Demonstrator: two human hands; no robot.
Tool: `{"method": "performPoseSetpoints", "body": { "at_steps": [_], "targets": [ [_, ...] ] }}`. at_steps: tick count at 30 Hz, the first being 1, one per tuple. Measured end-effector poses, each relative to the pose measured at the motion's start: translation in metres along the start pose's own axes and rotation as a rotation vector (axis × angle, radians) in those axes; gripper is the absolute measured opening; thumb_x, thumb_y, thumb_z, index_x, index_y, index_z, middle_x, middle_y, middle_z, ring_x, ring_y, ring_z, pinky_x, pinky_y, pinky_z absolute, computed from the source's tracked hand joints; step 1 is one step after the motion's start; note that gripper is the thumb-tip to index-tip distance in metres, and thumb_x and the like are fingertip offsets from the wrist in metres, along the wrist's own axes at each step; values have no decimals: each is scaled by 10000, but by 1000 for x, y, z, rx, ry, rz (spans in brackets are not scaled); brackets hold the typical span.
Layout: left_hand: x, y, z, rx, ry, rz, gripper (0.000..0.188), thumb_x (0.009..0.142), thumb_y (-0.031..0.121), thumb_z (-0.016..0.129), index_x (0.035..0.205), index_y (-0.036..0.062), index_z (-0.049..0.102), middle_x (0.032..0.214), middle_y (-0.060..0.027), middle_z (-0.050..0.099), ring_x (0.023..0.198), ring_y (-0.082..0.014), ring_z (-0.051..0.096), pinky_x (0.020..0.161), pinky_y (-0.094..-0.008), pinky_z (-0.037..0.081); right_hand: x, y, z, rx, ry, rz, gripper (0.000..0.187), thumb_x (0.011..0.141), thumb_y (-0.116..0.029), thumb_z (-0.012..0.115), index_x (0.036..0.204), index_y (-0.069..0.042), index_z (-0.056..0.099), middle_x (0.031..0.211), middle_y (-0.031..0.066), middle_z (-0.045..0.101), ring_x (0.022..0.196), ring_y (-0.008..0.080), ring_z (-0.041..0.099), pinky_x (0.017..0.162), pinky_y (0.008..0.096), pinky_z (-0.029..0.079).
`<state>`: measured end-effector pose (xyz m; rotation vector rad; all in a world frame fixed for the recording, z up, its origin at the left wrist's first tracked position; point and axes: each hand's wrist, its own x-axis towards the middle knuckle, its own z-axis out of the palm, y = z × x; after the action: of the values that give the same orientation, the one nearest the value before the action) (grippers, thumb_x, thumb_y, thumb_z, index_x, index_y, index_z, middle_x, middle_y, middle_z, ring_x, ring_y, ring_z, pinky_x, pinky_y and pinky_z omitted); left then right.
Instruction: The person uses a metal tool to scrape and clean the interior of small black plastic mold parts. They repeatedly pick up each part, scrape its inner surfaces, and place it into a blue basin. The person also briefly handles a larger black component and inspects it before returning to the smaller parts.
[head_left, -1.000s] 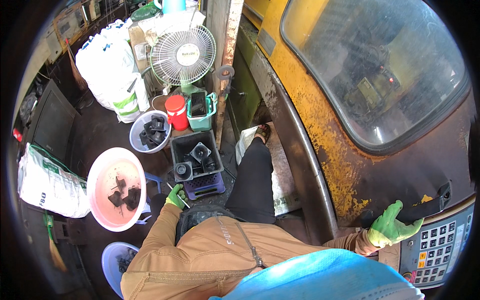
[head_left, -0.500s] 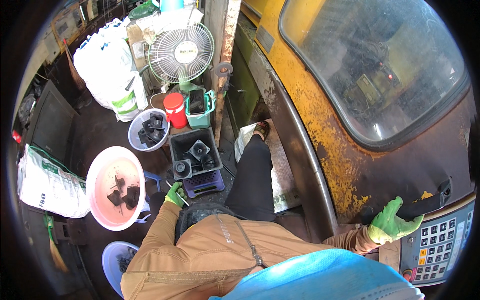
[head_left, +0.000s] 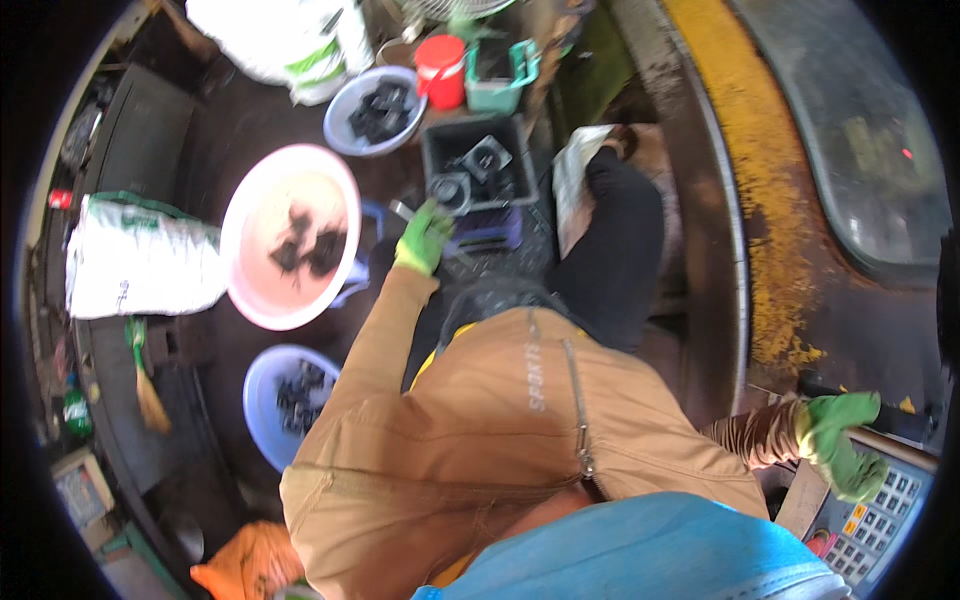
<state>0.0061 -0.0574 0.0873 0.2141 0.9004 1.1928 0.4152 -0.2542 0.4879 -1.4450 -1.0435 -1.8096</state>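
— While the left hand (head_left: 424, 238) in its green glove reaches down to the dark crate (head_left: 478, 160) on the floor, which step would you say is in hand?

— Picking a part, I judge. Its fingers are at a round black casting (head_left: 449, 190) on the crate's near edge; whether they have closed on it I cannot tell. The right hand (head_left: 838, 442), also in a green glove, rests on the machine's keypad (head_left: 880, 525) with fingers spread loosely, gripping nothing.

— And the next move?

— Probably a firm pinch on that ring-shaped piece and a lift clear of the crate's rim, without dragging the neighbouring square part (head_left: 487, 157) along.

— Take me through the containers, biggest first.

— The pink basin (head_left: 262, 290) holds a few dark pieces lying in its middle. Next, the dark crate, with the black castings. Then the lower blue bowl (head_left: 262, 380) beside the person's elbow, with small black parts heaped in it. The upper blue bowl (head_left: 345, 105) carries a similar pile. The green jug (head_left: 500, 68) behind the crate has something dark inside; I cannot make out what. Smallest is the red tub (head_left: 442, 70), lid on, contents hidden.
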Motion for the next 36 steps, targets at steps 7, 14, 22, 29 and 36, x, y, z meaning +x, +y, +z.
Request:
{"method": "performPoseSetpoints", "body": {
  "at_steps": [7,14,22,29,36],
  "targets": [
    [-5,24,90,-397,-742,84,380,910,107,524,1255,-4,410,1049,-112,516,1005,-277,505,952,-464,396,-143,-238,37,1380,-1663,751,502,855,-331,652,1229,-24,518,1116,173,586,1044,312,566,911,371,430],
    [-2,29,72,606,-286,310,568,878,192,634,1343,-34,400,1227,-173,552,1145,-265,532,999,-371,418,-303,-337,41,1537,-2004,502,464,898,-406,542,1181,-39,565,961,178,624,923,258,594,836,380,446],
    [85,0,-7,1813,231,407,1088,521,553,808,1408,114,357,1474,-161,305,1383,-353,217,1121,-487,202,-332,-330,42,1542,-2084,849,344,919,-308,563,1094,-14,597,909,57,603,848,139,532,777,281,432],
    [126,-31,-14,1681,260,613,570,584,531,763,1040,197,688,1347,-50,504,1310,-325,365,1083,-495,246,-363,-350,27,1448,-2218,880,388,916,-380,536,1061,-26,604,907,94,629,862,176,567,778,322,443],
    [127,-46,-22,1501,342,731,466,617,393,782,1007,160,679,1249,-77,582,1230,-333,468,1032,-428,381,-388,-364,27,1201,-2376,696,485,926,-461,441,1035,-17,602,935,193,648,867,334,613,789,397,454]
  ]
}}
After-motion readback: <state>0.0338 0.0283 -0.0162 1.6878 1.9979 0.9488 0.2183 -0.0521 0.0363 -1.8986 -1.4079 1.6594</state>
